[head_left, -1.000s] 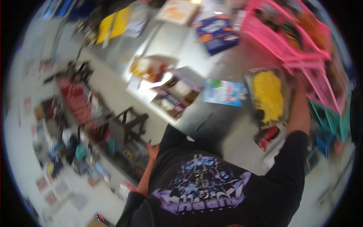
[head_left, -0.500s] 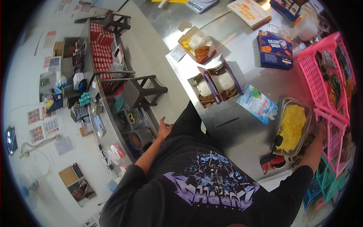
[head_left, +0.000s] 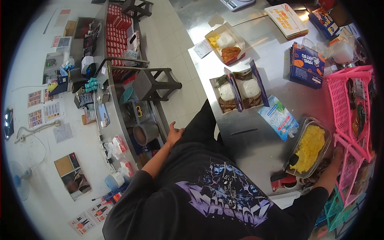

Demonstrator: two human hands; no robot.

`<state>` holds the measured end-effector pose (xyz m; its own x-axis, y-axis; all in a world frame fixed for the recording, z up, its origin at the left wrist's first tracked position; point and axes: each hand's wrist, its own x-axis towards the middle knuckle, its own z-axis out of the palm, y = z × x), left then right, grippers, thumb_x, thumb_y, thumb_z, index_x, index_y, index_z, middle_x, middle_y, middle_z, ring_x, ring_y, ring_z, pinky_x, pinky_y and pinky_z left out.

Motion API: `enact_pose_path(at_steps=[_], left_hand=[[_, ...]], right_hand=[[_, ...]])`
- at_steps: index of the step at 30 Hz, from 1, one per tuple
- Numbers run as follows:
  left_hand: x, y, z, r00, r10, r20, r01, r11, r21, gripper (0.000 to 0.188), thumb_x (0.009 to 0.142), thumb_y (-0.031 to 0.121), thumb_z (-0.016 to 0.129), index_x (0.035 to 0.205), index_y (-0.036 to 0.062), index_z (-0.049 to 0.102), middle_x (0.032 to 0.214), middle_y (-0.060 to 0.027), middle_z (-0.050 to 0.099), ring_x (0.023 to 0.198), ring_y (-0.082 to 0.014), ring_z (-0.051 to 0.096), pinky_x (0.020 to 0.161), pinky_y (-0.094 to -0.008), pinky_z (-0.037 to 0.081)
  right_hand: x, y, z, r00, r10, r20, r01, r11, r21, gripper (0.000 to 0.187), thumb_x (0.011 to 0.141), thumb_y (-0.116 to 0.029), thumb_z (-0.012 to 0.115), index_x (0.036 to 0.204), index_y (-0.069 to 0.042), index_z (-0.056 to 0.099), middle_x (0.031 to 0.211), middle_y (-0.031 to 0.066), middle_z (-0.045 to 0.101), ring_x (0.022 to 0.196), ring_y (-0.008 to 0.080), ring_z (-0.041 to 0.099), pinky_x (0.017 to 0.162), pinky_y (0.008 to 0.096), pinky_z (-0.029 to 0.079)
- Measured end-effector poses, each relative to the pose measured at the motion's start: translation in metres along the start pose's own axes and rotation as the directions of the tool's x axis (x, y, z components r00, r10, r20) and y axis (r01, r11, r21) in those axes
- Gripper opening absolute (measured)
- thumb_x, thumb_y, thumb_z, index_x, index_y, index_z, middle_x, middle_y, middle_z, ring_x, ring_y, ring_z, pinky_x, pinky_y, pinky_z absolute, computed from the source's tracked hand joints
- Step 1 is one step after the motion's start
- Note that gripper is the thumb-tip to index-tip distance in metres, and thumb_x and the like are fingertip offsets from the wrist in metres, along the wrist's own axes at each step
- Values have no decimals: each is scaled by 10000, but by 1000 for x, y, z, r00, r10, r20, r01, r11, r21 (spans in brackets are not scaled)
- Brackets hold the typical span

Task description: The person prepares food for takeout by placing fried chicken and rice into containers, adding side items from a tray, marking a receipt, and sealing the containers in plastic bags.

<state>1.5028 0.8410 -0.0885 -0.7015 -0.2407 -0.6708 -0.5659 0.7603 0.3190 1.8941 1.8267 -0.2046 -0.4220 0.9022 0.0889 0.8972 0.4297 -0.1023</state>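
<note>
Beside my thigh, my left hand (head_left: 175,134) hangs free, its fingers apart and nothing in them. At the far right, my right hand (head_left: 337,157) reaches between a clear tub of yellow scrambled-egg-like food (head_left: 310,149) and a pink plastic basket (head_left: 347,158); its fingers are hidden there. A dark round utensil end (head_left: 294,159) rests in the tub's near-left corner. Left of the tub lies a blue-and-white plastic packet (head_left: 279,117). Farther off are two open boxes (head_left: 240,98) with rice and browned meat, and another open box (head_left: 229,45) with rice, yellow food and a fried piece.
A dark thin stick (head_left: 244,131) lies on the steel table (head_left: 248,148). Stacked dark-blue cartons (head_left: 306,68) and orange-and-white cartons (head_left: 286,21) stand farther back. A taller pink basket (head_left: 347,108) holds packets. Left across the aisle are a dark stool (head_left: 154,83) and a cluttered counter (head_left: 105,80).
The view has shifted, so the table things appear lower and farther right. My right hand stays beside the tub and the pink basket; my left hand keeps its place by my thigh.
</note>
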Motion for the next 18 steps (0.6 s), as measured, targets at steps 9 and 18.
enact_pose_path(at_steps=[9, 18], left_hand=[[-8, 1, 1, 999, 36, -39, -34, 999, 28, 908, 954, 318, 738, 1626, 11, 209, 1078, -230, 751, 974, -324, 742, 922, -406, 556], [-12, 22, 6, 998, 56, -38, -50, 989, 136, 892, 958, 327, 732, 1624, 16, 227, 1112, -241, 752, 1044, -352, 738, 968, -418, 544]], right_hand=[[16, 45, 15, 993, 94, 72, -100, 991, 89, 327, 988, -276, 573, 1174, -49, 718, 925, 108, 684, 752, 293, 617, 698, 394, 526], [17, 88, 22, 980, 167, 113, -182, 972, 146, 344, 999, -270, 556, 1202, -37, 707, 932, 112, 665, 717, 284, 591, 696, 383, 521]])
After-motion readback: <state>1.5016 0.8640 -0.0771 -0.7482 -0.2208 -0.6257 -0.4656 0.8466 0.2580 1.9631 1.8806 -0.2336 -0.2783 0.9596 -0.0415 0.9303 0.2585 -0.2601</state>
